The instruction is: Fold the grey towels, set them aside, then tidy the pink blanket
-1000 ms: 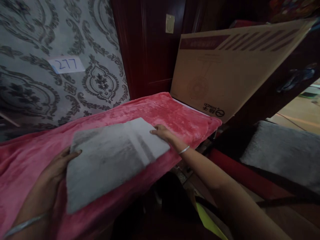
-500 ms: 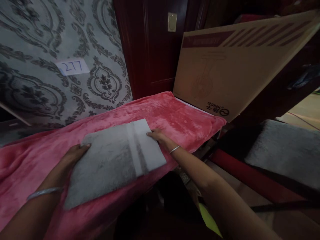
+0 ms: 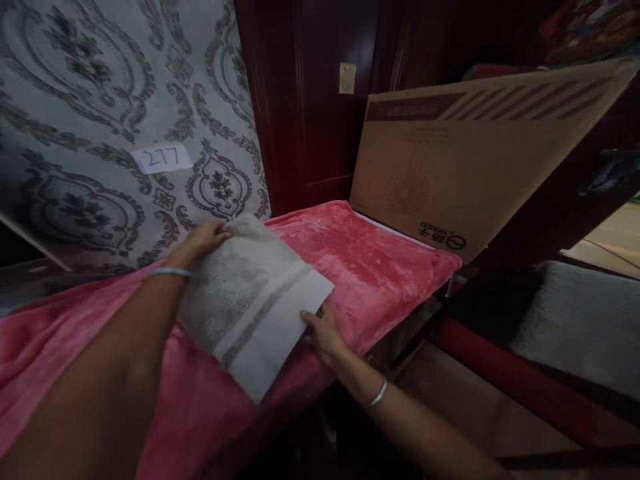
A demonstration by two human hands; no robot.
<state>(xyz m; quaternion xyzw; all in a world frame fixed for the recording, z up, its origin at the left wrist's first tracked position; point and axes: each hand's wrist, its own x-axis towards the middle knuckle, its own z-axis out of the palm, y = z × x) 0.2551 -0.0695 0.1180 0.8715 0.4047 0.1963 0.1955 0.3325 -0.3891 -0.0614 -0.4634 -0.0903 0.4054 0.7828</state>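
Observation:
A flat, folded grey towel (image 3: 235, 287) with a pale end and a stripe across it is held slantwise over a pink plush cover (image 3: 345, 260). My left hand (image 3: 205, 239) grips its far left edge, thumb on top. At the pale end, my right hand (image 3: 325, 333) pinches the near right corner, with the thumb above and the fingers hidden beneath. Both wrists wear silver bangles.
Behind the cover are a patterned grey wall panel (image 3: 75, 133) with a paper marked 277 (image 3: 163, 158) and a dark red door (image 3: 320, 133). A large cardboard box (image 3: 450, 160) leans at the back right. To the right is a grey fluffy seat pad (image 3: 585, 327).
The towel has turned clockwise, its pale end swinging toward me. My left hand has moved away and to the right; my right hand has come nearer. The camera view has shifted slightly.

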